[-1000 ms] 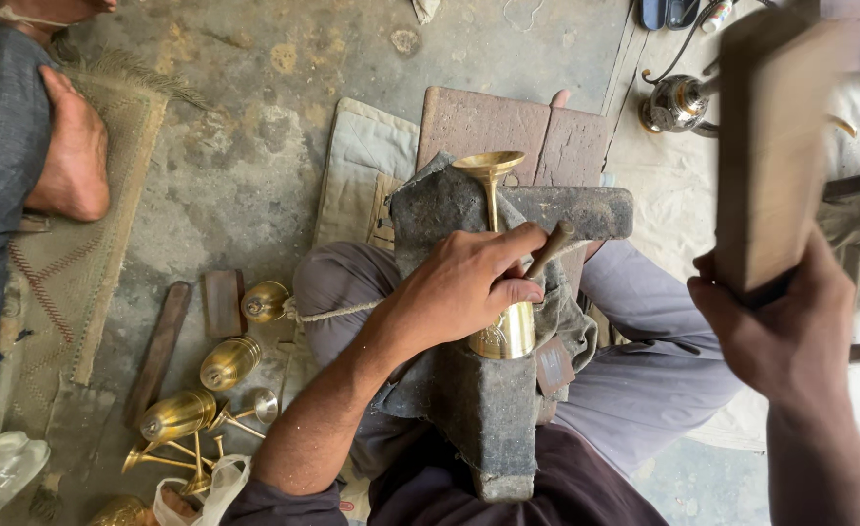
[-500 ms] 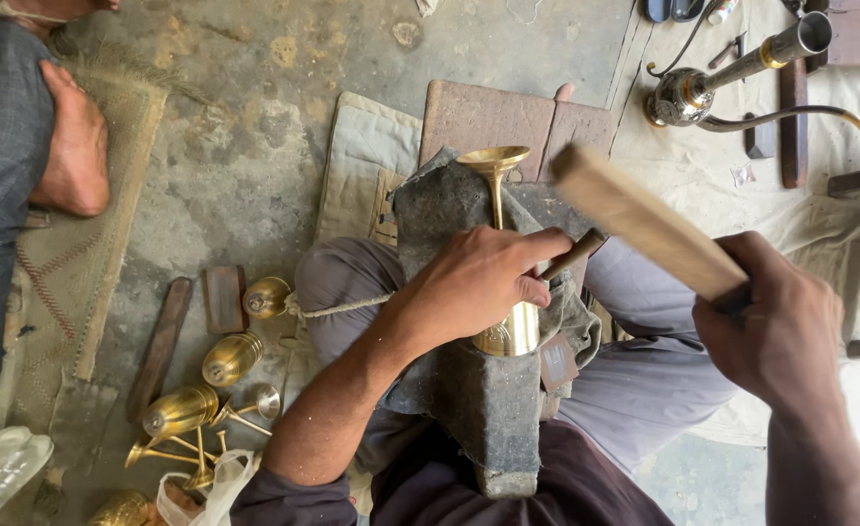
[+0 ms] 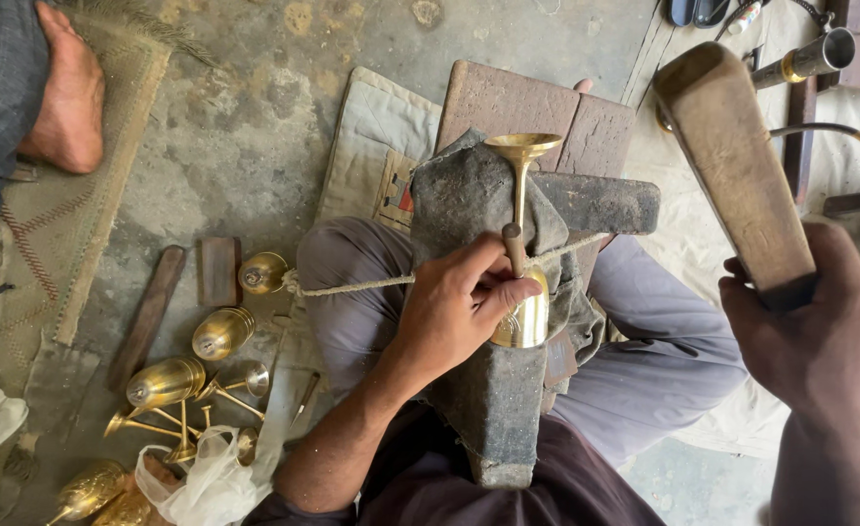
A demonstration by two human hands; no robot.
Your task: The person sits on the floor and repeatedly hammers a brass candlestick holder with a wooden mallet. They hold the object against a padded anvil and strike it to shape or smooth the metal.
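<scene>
Clamped between thumb and fingers, the left hand (image 3: 459, 312) holds a polished brass goblet (image 3: 524, 244) by its rounded cup, together with a thin dark tool laid along the slender stem; the goblet lies across a rough, dark block (image 3: 493, 321) wrapped in coarse grey cloth, its flat round foot pointing away from the person. One pale, twisted cord (image 3: 352, 285) runs from under that hand to a loose brass cup lying left of the knee. Raised at the right, the right hand (image 3: 820, 331) is closed tight around the narrow end of a worn wooden mallet (image 3: 732, 161), a long flat-faced paddle with a rounded top, well apart from the goblet. Two reddish-brown slabs (image 3: 537, 107) lie beyond the block on a quilted pale pad. On the stained concrete floor to the left sit about six more shiny brass cups and stemmed pieces (image 3: 181, 375), two dark flat bars (image 3: 172, 297) and a crumpled clear plastic bag (image 3: 206, 482). Another person's bare foot (image 3: 64, 97) rests on a woven mat at top left.
</scene>
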